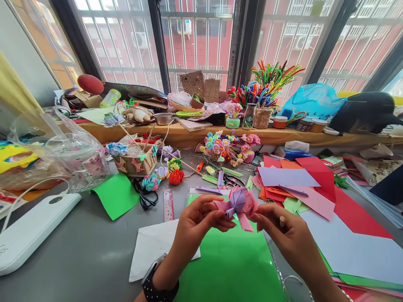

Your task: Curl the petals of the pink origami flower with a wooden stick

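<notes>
A pink and purple folded paper flower (239, 203) is held above a green sheet (229, 268) on the grey table. My left hand (197, 222), with a dark watch on the wrist, pinches the flower's left side. On the flower's right side my right hand (280, 228) grips the petals, and a pink strip hangs down between the two hands.
White paper (151, 247) lies under my left forearm, a ruler (168, 205) and black scissors (145, 197) beyond it. Coloured paper sheets (302, 184) pile at right. Paper flowers (229, 147), a small box (135, 161), a plastic bag (59, 155) and a white device (34, 228) crowd the table.
</notes>
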Available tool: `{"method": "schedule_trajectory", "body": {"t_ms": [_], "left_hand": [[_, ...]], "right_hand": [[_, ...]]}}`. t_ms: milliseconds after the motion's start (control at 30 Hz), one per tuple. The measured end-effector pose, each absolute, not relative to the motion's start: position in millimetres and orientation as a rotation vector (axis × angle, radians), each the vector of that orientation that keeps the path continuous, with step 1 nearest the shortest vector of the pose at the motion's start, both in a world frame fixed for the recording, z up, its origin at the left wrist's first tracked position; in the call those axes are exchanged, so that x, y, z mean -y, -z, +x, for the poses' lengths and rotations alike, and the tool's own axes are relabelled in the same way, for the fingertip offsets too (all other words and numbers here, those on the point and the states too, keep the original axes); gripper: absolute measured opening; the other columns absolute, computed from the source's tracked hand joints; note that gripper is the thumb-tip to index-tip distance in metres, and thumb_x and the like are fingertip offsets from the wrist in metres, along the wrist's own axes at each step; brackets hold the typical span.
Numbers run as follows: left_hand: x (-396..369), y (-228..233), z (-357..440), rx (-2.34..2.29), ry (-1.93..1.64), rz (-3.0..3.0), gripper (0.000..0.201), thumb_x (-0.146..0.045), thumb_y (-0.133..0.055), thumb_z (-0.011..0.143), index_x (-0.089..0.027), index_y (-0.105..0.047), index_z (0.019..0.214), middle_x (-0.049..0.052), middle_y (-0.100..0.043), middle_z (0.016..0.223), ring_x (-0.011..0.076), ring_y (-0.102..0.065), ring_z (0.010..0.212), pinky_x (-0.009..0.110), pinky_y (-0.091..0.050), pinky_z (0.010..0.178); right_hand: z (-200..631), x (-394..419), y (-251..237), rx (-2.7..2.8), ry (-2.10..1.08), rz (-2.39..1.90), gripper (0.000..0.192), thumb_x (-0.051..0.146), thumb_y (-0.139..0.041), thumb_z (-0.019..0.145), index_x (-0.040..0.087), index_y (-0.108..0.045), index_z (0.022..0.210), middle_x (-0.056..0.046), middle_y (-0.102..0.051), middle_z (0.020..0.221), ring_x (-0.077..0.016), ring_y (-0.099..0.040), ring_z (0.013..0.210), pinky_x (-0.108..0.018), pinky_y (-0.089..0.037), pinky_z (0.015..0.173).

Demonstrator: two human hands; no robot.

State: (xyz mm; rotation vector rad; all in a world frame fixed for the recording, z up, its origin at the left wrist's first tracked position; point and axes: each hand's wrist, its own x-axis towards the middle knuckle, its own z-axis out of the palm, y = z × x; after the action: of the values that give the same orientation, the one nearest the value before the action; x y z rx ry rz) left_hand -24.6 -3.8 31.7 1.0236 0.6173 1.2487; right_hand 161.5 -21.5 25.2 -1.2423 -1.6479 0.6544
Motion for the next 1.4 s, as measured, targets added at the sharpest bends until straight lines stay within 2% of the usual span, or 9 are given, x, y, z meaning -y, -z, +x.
{"method": "schedule_trajectory", "body": {"t_ms": [133, 333, 533, 633, 833, 1133, 1267, 1400], "left_hand": [[10, -36, -22, -0.587, -1.308, 1.082, 0.016, -0.021, -0.067, 0.071, -0.016, -0.063, 0.085, 0.001, -0.071, 0.060, 0.0141, -0.067, 0.051, 0.018, -0.053, 0.048], [9, -36, -24, -0.527, -1.307, 1.143, 0.011, -0.014, -0.064, 0.073, -0.016, -0.063, 0.084, 0.000, -0.070, 0.057, 0.0121, -0.065, 0.047, 0.017, -0.053, 0.046], [8, -33, -23, -0.596, -1.414, 1.089, 0.009, -0.017, -0.065, 0.072, -0.014, -0.060, 0.079, -0.001, -0.069, 0.055, 0.0111, -0.063, 0.043, 0.016, -0.051, 0.042], [5, -30, -24, -0.583, -1.404, 1.068, 0.012, -0.020, -0.065, 0.072, -0.014, -0.058, 0.080, -0.001, -0.069, 0.055, 0.0112, -0.063, 0.043, 0.017, -0.051, 0.042], [2, -29, -25, -0.598, -1.367, 1.051, 0.016, -0.025, -0.065, 0.073, -0.014, -0.056, 0.082, 0.000, -0.069, 0.056, 0.0114, -0.062, 0.043, 0.018, -0.051, 0.042], [-7, -24, -22, -0.613, -1.312, 0.718, 0.028, -0.030, -0.074, 0.061, -0.015, -0.054, 0.073, -0.003, -0.064, 0.050, 0.0062, -0.058, 0.040, 0.010, -0.045, 0.038], [-9, -24, -23, -0.611, -1.309, 0.570, 0.030, -0.026, -0.078, 0.056, -0.014, -0.054, 0.069, -0.004, -0.061, 0.050, 0.0036, -0.056, 0.040, 0.008, -0.045, 0.038], [-10, -25, -23, -0.621, -1.303, 0.464, 0.020, -0.018, -0.074, 0.062, -0.013, -0.055, 0.067, -0.004, -0.061, 0.053, 0.0028, -0.056, 0.042, 0.007, -0.047, 0.039]], "right_hand": [[161, 21, -27, 1.717, -0.732, -1.260, 0.021, 0.037, -0.053, 0.080, 0.019, -0.063, 0.077, 0.000, -0.064, 0.064, -0.0116, -0.058, 0.053, -0.018, -0.043, 0.046], [161, 21, -28, 1.776, -0.789, -1.237, 0.020, 0.036, -0.051, 0.080, 0.020, -0.061, 0.073, 0.002, -0.061, 0.057, -0.0117, -0.056, 0.051, -0.018, -0.040, 0.046], [161, 23, -28, 1.704, -0.826, -1.215, 0.018, 0.037, -0.059, 0.076, 0.020, -0.064, 0.073, 0.003, -0.062, 0.057, -0.0095, -0.055, 0.048, -0.016, -0.039, 0.040], [162, 24, -26, 1.647, -0.804, -1.215, 0.014, 0.035, -0.065, 0.071, 0.022, -0.066, 0.077, 0.003, -0.066, 0.064, -0.0091, -0.058, 0.049, -0.014, -0.043, 0.041], [162, 24, -25, 1.587, -0.770, -1.148, 0.008, 0.030, -0.063, 0.073, 0.025, -0.068, 0.076, 0.003, -0.069, 0.072, -0.0106, -0.064, 0.061, -0.014, -0.051, 0.053], [168, 27, -27, 1.573, -0.545, -1.222, 0.019, 0.038, -0.059, 0.077, 0.024, -0.066, 0.088, 0.000, -0.069, 0.068, -0.0148, -0.062, 0.058, -0.019, -0.043, 0.040], [167, 26, -30, 1.609, -0.493, -1.230, 0.019, 0.037, -0.060, 0.076, 0.024, -0.064, 0.090, 0.002, -0.067, 0.067, -0.0107, -0.056, 0.049, -0.018, -0.039, 0.037], [160, 26, -28, 1.709, -0.506, -1.200, 0.021, 0.032, -0.064, 0.073, 0.023, -0.063, 0.093, 0.002, -0.067, 0.071, -0.0090, -0.055, 0.049, -0.017, -0.041, 0.038]]}}
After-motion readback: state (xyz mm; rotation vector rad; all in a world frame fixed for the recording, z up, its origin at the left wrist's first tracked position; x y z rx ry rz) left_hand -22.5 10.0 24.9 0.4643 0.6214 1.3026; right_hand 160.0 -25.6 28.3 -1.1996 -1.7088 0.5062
